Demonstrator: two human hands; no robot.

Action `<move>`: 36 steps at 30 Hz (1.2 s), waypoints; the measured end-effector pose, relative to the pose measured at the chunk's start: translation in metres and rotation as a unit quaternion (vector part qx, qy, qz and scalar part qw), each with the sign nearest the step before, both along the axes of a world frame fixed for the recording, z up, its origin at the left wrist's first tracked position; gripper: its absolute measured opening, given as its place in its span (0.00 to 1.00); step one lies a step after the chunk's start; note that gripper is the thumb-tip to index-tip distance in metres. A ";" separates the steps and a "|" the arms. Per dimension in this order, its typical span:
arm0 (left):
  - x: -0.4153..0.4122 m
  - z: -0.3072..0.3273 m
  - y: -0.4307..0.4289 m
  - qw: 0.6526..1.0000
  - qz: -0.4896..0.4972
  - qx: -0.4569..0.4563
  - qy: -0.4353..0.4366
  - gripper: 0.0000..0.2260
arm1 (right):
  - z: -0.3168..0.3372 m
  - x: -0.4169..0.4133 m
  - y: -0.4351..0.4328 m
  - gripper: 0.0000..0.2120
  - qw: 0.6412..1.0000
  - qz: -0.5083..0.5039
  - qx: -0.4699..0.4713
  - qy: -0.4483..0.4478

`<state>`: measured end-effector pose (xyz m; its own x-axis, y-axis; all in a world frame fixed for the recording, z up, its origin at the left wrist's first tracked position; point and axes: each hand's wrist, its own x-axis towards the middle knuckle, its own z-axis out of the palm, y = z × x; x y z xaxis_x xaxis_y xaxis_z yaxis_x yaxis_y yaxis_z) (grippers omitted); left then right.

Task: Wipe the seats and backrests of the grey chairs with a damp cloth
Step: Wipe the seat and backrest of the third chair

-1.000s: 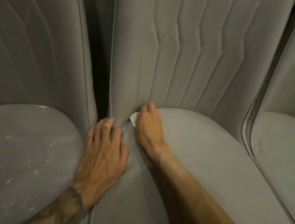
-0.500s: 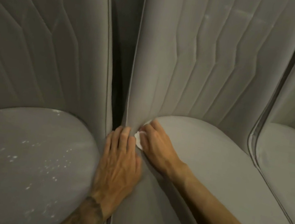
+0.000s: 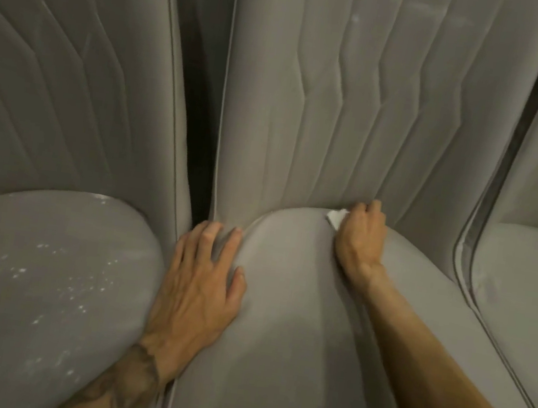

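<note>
Three grey upholstered chairs stand side by side. The middle chair's seat (image 3: 297,311) fills the centre, with its ribbed backrest (image 3: 362,96) rising behind. My right hand (image 3: 361,239) is closed around a small white cloth (image 3: 335,217), pressed into the crease where that seat meets the backrest. Only a corner of the cloth shows past my fingers. My left hand (image 3: 203,281) lies flat with spread fingers on the seat's left edge, fingertips at the crease.
The left chair's seat (image 3: 36,275) carries pale flecks, and its quilted backrest (image 3: 55,70) stands behind. A dark narrow gap (image 3: 199,125) separates it from the middle chair. The right chair (image 3: 527,274) sits close at the right edge.
My right hand has slid the cloth to the right along the seat-backrest crease, away from my left hand. The left hand stays pressed on the seat's left edge.
</note>
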<state>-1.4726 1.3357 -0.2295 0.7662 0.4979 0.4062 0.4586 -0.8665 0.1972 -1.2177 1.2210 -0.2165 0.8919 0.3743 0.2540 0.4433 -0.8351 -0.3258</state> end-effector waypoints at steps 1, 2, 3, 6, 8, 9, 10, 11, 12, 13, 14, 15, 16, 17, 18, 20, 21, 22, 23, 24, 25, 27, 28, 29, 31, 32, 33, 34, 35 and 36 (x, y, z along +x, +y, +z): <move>0.001 0.001 -0.001 1.000 0.002 -0.002 0.003 0.26 | -0.001 -0.009 0.014 0.14 1.000 0.031 -0.003 0.005; 0.001 0.002 -0.001 1.000 0.003 0.000 0.005 0.26 | -0.002 -0.021 0.031 0.14 0.997 0.081 -0.009 0.014; 0.001 0.004 -0.002 1.000 0.004 0.002 0.007 0.26 | -0.003 -0.034 0.045 0.13 0.990 0.141 -0.016 0.014; 0.000 0.006 -0.002 1.000 0.012 -0.003 0.025 0.28 | -0.004 -0.042 0.053 0.10 0.968 0.250 -0.028 -0.009; -0.001 0.005 -0.002 1.000 0.015 -0.004 0.023 0.28 | -0.002 -0.016 0.023 0.11 0.977 0.206 -0.055 -0.027; -0.002 0.004 -0.002 1.000 0.013 -0.005 0.019 0.28 | -0.004 -0.003 0.001 0.12 0.984 0.164 -0.067 -0.028; -0.001 0.005 -0.002 1.000 0.009 -0.001 0.014 0.28 | -0.004 0.011 -0.022 0.14 0.990 0.117 -0.072 -0.030; -0.001 0.005 -0.001 1.000 0.008 0.000 0.012 0.28 | -0.004 0.020 -0.045 0.14 0.995 0.073 -0.067 -0.028; -0.001 0.006 0.000 1.000 0.009 -0.005 0.012 0.28 | -0.004 0.025 -0.062 0.14 0.998 0.034 -0.049 -0.026; 0.000 0.006 0.001 1.000 0.012 -0.009 0.012 0.28 | -0.003 0.026 -0.073 0.14 0.999 -0.002 -0.027 -0.030; -0.001 0.005 0.000 1.000 0.014 -0.011 0.013 0.28 | -0.002 0.023 -0.077 0.13 0.999 -0.036 -0.002 -0.031; -0.001 0.005 -0.001 1.000 0.014 -0.011 0.014 0.28 | -0.002 0.019 -0.074 0.12 0.997 -0.066 0.025 -0.026; 0.000 0.005 -0.001 1.000 0.012 -0.010 0.015 0.28 | 0.000 0.015 -0.064 0.12 0.996 -0.079 0.042 -0.020; -0.001 0.005 -0.001 1.000 0.011 -0.009 0.016 0.27 | 0.002 0.010 -0.047 0.11 0.997 -0.071 0.040 -0.010; -0.001 0.004 0.000 1.000 0.010 -0.008 0.017 0.27 | 0.002 0.004 -0.026 0.11 0.999 -0.043 0.033 -0.001; 0.000 0.004 0.001 1.000 0.012 -0.008 0.016 0.27 | 0.000 -0.014 0.019 0.12 0.999 0.037 0.019 0.007; 0.000 0.004 0.001 1.000 0.014 -0.010 0.017 0.27 | -0.001 -0.026 0.039 0.12 0.997 0.074 0.021 0.011; 0.000 0.005 0.001 1.000 0.014 -0.012 0.018 0.27 | -0.001 -0.038 0.055 0.12 0.994 0.107 0.026 0.009; 0.001 0.005 0.001 1.000 0.013 -0.014 0.016 0.27 | -0.002 -0.049 0.066 0.11 0.990 0.136 0.029 0.002; 0.001 0.004 0.001 1.000 0.012 -0.015 0.011 0.27 | -0.003 -0.057 0.071 0.10 0.986 0.163 0.028 -0.003; 0.002 0.004 0.001 1.000 0.009 -0.013 0.004 0.26 | -0.003 -0.062 0.070 0.10 0.980 0.198 0.031 -0.005; 0.003 0.000 0.003 1.000 0.004 -0.005 -0.006 0.26 | 0.000 -0.065 0.063 0.09 0.954 0.297 0.044 0.012; 0.003 0.000 0.005 1.000 0.002 -0.001 -0.012 0.25 | 0.003 -0.064 0.059 0.09 0.935 0.351 0.046 0.025; 0.005 0.000 0.006 1.000 -0.003 0.003 -0.020 0.24 | 0.006 -0.064 0.055 0.09 0.917 0.395 0.046 0.036; 0.010 0.004 0.012 0.999 -0.014 0.018 -0.034 0.23 | 0.011 -0.063 0.050 0.10 0.904 0.422 0.052 0.046; 0.015 0.008 0.016 0.999 -0.017 0.028 -0.041 0.23 | 0.012 -0.061 0.050 0.10 0.911 0.406 0.064 0.045; 0.020 0.012 0.020 0.998 -0.019 0.038 -0.049 0.23 | 0.013 -0.060 0.050 0.10 0.922 0.377 0.078 0.044; 0.027 0.018 0.024 0.997 -0.021 0.049 -0.060 0.23 | 0.013 -0.059 0.050 0.10 0.933 0.346 0.092 0.043; 0.033 0.026 0.029 0.995 -0.023 0.060 -0.075 0.22 | 0.013 -0.058 0.050 0.10 0.941 0.321 0.103 0.042; 0.040 0.034 0.034 0.993 -0.025 0.073 -0.093 0.22 | 0.014 -0.057 0.049 0.10 0.945 0.305 0.115 0.037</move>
<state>-1.4322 1.3697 -0.1958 0.6940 0.3859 0.6078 0.3812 -0.9131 0.1445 -1.2743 1.2702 -0.2029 0.5466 0.7667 0.3366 0.7880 -0.3351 -0.5164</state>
